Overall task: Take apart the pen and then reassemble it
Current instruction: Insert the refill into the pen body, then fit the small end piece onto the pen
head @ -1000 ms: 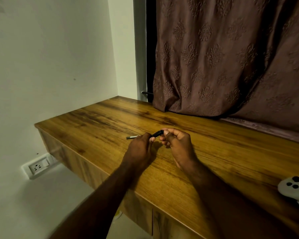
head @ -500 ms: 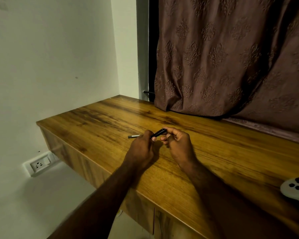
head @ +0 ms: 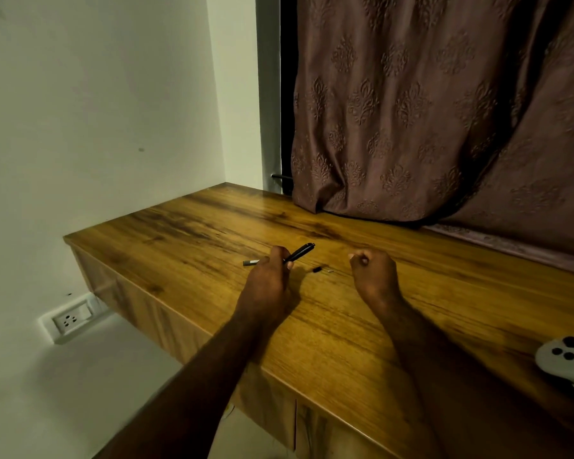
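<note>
Left grip (head: 272, 270) pinches the pen (head: 299, 252); right grip (head: 368, 270) curls, contents unseen. Keep the small part (head: 316, 269) on the worktop (head: 179, 233) within reach.

Wooden desk set in a room corner, seen from above.

A wooden desk (head: 328, 329) with a cabinet front below is set against a pale wall (head: 96, 127). A brown patterned curtain (head: 428, 111) is hung beyond the hands, its lower folds resting on the desk's far edge. A white wall socket (head: 72, 319) is seen low on the wall, left of and below the hands. A white game controller (head: 567, 362) is laid on the desk, far to the right, nearer than the hands.
</note>
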The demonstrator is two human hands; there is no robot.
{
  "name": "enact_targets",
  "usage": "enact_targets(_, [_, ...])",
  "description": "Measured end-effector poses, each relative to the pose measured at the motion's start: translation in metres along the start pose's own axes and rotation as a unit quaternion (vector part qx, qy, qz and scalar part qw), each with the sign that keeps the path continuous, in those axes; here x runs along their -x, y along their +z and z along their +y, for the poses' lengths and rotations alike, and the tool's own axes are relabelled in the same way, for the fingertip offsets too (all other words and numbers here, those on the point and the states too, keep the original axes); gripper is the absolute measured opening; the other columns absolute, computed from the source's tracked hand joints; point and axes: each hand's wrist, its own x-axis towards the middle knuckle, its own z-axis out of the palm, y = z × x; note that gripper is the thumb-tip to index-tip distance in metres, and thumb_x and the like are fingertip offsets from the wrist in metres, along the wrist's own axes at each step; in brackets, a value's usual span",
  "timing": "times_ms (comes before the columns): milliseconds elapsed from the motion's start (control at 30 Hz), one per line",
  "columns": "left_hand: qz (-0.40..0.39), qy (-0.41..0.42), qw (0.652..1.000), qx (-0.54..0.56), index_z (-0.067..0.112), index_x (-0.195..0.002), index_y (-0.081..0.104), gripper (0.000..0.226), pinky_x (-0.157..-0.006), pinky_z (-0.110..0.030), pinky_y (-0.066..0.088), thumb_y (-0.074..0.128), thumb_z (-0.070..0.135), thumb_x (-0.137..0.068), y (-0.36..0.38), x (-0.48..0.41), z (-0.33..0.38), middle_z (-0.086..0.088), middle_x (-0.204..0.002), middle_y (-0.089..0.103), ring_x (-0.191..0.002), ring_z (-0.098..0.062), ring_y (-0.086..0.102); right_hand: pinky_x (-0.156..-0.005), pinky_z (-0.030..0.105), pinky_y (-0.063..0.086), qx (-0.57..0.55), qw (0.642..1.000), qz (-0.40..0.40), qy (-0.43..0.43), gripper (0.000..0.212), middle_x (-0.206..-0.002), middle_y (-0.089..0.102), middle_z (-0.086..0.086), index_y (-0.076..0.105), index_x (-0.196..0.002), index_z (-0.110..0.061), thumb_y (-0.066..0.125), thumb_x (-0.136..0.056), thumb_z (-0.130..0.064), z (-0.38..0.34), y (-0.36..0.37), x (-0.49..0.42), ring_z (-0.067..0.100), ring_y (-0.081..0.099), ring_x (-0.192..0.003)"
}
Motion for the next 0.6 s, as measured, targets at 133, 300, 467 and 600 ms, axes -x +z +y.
enact_targets(133, [0.014, 0.009, 1.0, -0.027, 0.015, -0.102, 0.049, 0.025, -0.067, -0.029, 0.036, 0.039, 0.036, -0.095, 0.002, -0.002, -0.005, -0.005, -0.09, 0.059, -0.079, -0.02, 0.053, -0.089, 0.034, 0.052, 0.077, 0.994, -0.077, -0.029, 0.015, -0.101, 0.074, 0.002, 0.073, -0.093, -0.016, 0.059, -0.088, -0.013, 0.003, 0.007, 0.0, 0.019, 0.067, -0.096])
enact_targets(300, [0.03, 0.015, 0.995, -0.098, 0.016, -0.101, 0.053, 0.029, -0.077, -0.034, 0.029, 0.039, 0.041, -0.096, 0.005, -0.004, -0.008, -0.004, -0.098, 0.055, -0.083, -0.013, 0.039, -0.091, 0.032, 0.051, 0.119, 0.983, -0.123, -0.068, 0.021, -0.107, 0.072, 0.003, 0.072, -0.105, -0.015, 0.06, -0.088, -0.013, -0.001, 0.012, 0.003, 0.019, 0.064, -0.101])
enact_targets(467, [0.019, 0.019, 0.993, -0.114, 0.017, -0.102, 0.054, 0.037, -0.078, -0.034, 0.028, 0.034, 0.048, -0.096, 0.004, -0.003, -0.008, -0.004, -0.1, 0.055, -0.084, -0.012, 0.037, -0.083, 0.035, 0.054, 0.133, 0.982, -0.125, -0.056, 0.012, -0.098, 0.071, 0.002, 0.072, -0.094, -0.018, 0.066, -0.085, -0.02, -0.003, 0.013, 0.002, 0.02, 0.065, -0.092])
enact_targets(600, [0.012, 0.025, 0.992, -0.126, 0.017, -0.102, 0.057, 0.04, -0.081, -0.038, 0.033, 0.034, 0.049, -0.095, 0.003, -0.002, -0.007, -0.003, -0.1, 0.055, -0.089, -0.019, 0.047, -0.075, 0.033, 0.054, 0.132, 0.981, -0.131, -0.047, 0.003, -0.079, 0.068, -0.007, 0.07, -0.08, -0.024, 0.068, -0.082, -0.023, -0.005, 0.012, 0.002, 0.017, 0.065, -0.082])
